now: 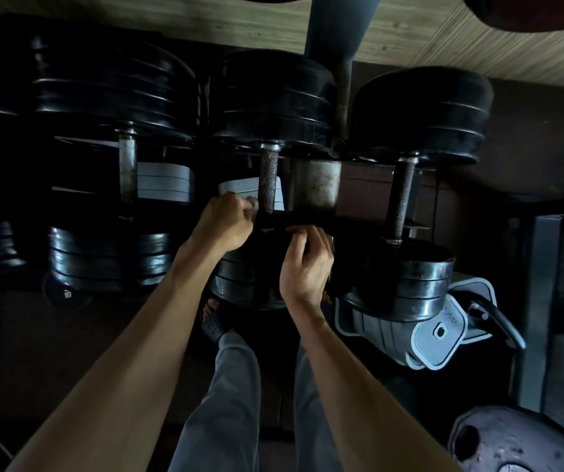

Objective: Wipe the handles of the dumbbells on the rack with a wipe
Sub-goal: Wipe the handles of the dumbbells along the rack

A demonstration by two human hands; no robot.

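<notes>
Three black plate dumbbells lie across the rack. The middle one has a knurled handle (268, 180), with the left handle (127, 165) and right handle (403, 195) on either side. My left hand (221, 223) is curled beside the near end of the middle handle and pinches a small pale wipe (251, 203) against it. My right hand (304, 264) sits just right of it, above the middle dumbbell's near plates (239, 284). Its fingers are curled over the dark front rail (359, 221) of the rack. Shadow hides the fingertips.
A steel rack bracket (318, 185) stands between the middle and right handles, under a grey post (342, 97). Grey kettlebell-like weights (427, 335) sit low on the right, and a weight plate (512, 444) at the bottom right. My legs and a sandalled foot (214, 321) are below the rack.
</notes>
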